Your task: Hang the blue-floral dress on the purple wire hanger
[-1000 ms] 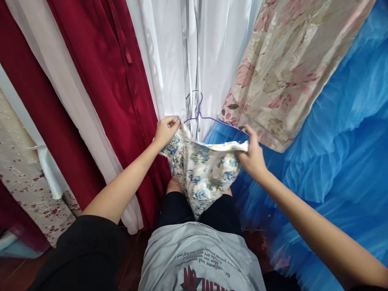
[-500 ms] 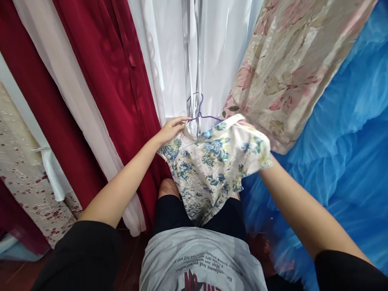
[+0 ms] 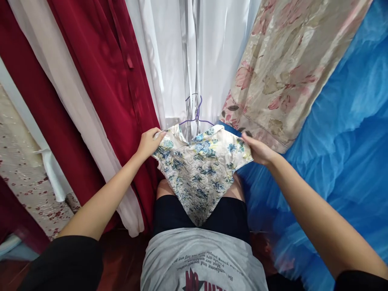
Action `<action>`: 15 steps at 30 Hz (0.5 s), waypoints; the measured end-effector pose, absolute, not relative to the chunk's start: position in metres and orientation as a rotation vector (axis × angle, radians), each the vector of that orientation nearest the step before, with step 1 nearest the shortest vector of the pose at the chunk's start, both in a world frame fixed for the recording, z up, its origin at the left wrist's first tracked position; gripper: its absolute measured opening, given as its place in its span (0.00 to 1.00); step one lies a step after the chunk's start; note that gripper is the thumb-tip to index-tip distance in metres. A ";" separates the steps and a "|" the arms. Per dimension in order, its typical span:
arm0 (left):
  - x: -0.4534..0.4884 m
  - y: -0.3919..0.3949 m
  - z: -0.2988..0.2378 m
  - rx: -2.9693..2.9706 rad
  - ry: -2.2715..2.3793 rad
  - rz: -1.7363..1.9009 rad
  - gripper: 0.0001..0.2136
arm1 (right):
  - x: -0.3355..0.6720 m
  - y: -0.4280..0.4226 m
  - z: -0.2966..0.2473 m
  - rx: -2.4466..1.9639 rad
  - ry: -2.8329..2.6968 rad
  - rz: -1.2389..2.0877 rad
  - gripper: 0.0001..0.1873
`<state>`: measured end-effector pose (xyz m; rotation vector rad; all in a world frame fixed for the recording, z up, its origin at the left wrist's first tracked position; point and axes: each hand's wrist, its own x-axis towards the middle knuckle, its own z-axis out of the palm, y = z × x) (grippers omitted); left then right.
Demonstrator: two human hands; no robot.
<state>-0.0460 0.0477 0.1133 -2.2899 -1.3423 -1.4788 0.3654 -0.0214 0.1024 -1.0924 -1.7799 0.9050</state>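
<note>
A white shirt with blue and yellow flowers [image 3: 203, 169] hangs on a purple hanger [image 3: 197, 113], spread out in front of my legs. Its left shoulder edge is pinched between the thumb and fingers of my left hand [image 3: 150, 142]. Over on the other side, my right hand [image 3: 257, 148] grips the right shoulder, thumb on top and fingers mostly behind the cloth. The hanger's arms run into the neck opening, and the fabric covers their ends. Below, the shirt narrows toward a point over my dark shorts [image 3: 224, 212].
White cloth [image 3: 169, 60] hangs straight ahead behind the hanger. Long dark red fabric [image 3: 100, 72] hangs at left, beside a pale pink strip [image 3: 87, 121]. A beige floral garment [image 3: 273, 81] and ruffled blue tulle [image 3: 339, 169] fill the right side. Reddish floor [image 3: 118, 258] shows below.
My left hand has moved outward from the hanger near the collar to the shoulder edge. My right hand, earlier covered by the cloth, now shows at the right shoulder. The shirt lies flatter and wider.
</note>
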 end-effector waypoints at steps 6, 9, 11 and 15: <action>-0.031 0.035 0.130 -2.101 -1.258 -1.624 0.13 | 0.359 -0.041 0.125 -0.775 -1.264 1.255 0.16; -0.014 0.019 0.153 -2.135 -1.122 -1.442 0.15 | 0.362 -0.045 0.134 -0.740 -1.135 1.209 0.14; -0.001 0.007 0.165 -2.203 -1.024 -1.254 0.19 | 0.363 -0.055 0.134 -0.726 -1.081 1.161 0.14; 0.017 -0.002 0.164 -2.247 -0.919 -1.026 0.37 | 0.355 -0.101 0.120 -0.684 -1.096 1.055 0.16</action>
